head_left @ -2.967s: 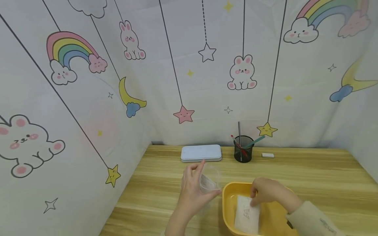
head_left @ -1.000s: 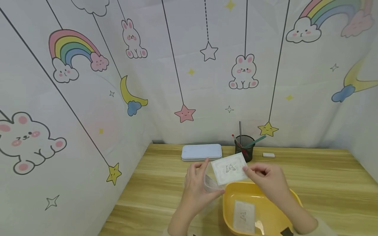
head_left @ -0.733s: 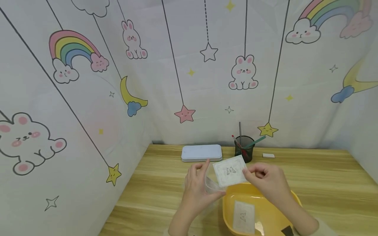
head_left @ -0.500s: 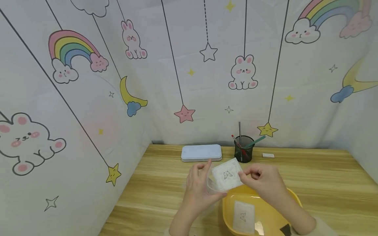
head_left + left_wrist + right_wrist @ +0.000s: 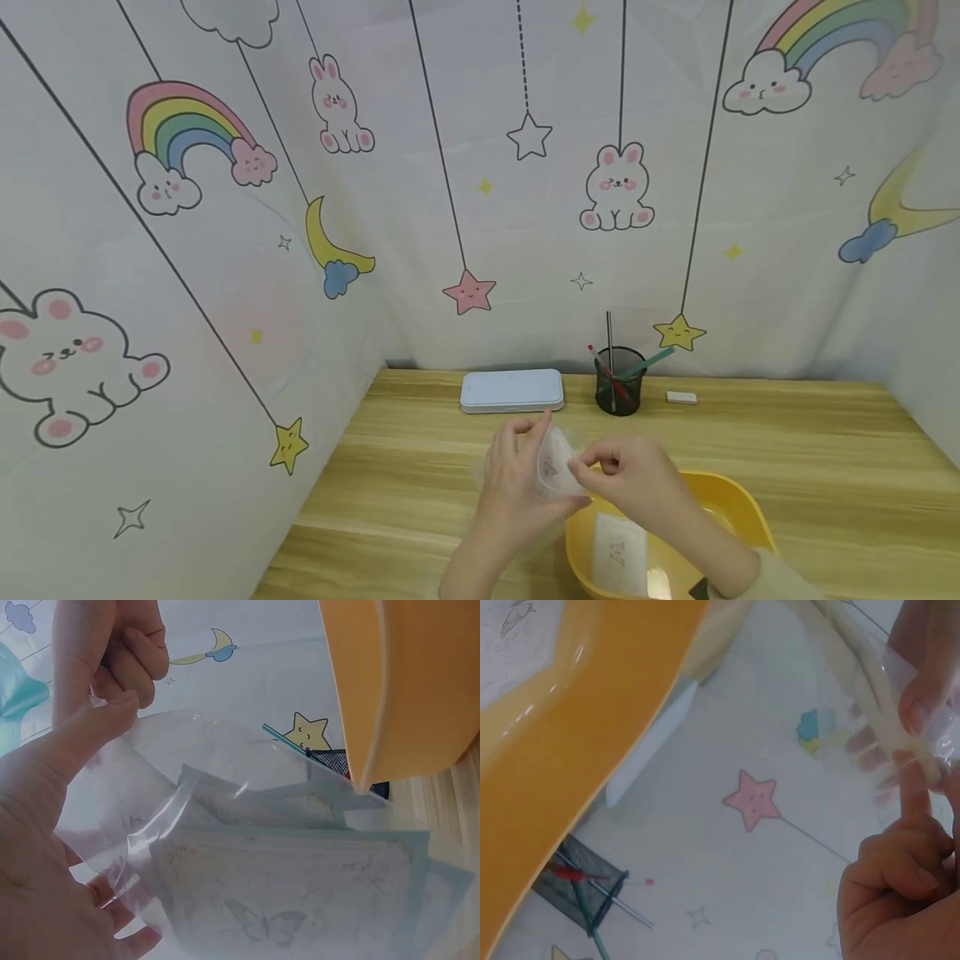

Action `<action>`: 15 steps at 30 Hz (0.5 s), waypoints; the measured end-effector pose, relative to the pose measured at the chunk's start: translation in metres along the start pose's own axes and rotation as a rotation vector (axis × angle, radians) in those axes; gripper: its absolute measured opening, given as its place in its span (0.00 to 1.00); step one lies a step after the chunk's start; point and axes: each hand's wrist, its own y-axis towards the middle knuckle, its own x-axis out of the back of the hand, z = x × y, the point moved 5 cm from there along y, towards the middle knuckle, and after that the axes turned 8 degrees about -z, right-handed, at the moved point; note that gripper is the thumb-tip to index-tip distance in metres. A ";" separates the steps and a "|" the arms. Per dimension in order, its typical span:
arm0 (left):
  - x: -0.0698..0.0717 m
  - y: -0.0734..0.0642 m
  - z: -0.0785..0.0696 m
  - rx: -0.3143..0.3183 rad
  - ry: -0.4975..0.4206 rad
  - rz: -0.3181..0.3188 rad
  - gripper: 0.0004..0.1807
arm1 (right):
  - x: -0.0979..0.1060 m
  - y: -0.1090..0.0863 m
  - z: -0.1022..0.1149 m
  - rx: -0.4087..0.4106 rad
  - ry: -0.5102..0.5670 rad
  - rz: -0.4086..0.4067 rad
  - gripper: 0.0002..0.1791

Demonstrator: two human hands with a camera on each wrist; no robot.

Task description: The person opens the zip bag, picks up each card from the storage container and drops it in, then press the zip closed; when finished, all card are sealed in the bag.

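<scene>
My left hand (image 5: 510, 487) holds the mouth of a clear plastic bag (image 5: 247, 742) apart between thumb and fingers. Inside it, in the left wrist view, several flat white cards (image 5: 277, 896) with pale edges show through, the front one printed with a butterfly. My right hand (image 5: 637, 483) is at the bag's opening, thumb and forefinger pinching the edge of another butterfly-printed card (image 5: 553, 463) that lies largely within the bag. A similar white card (image 5: 618, 557) rests in the yellow basin (image 5: 753, 512) under my right forearm.
At the back of the wooden table (image 5: 825, 450) stand a pale-blue case (image 5: 512, 390), a black mesh pen holder (image 5: 618, 392) with several pens, and a white eraser (image 5: 681, 398). A cartoon-printed curtain (image 5: 480, 208) closes off the back and sides.
My right hand lifted a card from the basin, then moved left and carried it into the bag's mouth. My left hand with the bag shifted slightly right.
</scene>
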 end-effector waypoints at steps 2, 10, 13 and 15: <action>-0.001 0.000 -0.001 -0.010 0.004 -0.004 0.57 | -0.003 0.000 0.001 0.019 -0.021 0.031 0.08; -0.005 0.000 -0.005 -0.095 0.045 -0.049 0.56 | -0.009 0.004 0.001 0.062 -0.114 0.161 0.06; -0.005 -0.001 -0.005 -0.091 0.048 -0.036 0.56 | -0.007 0.005 0.001 0.040 -0.125 0.187 0.09; -0.005 -0.002 -0.003 -0.053 0.037 -0.016 0.57 | -0.002 0.006 -0.001 0.004 -0.125 0.166 0.11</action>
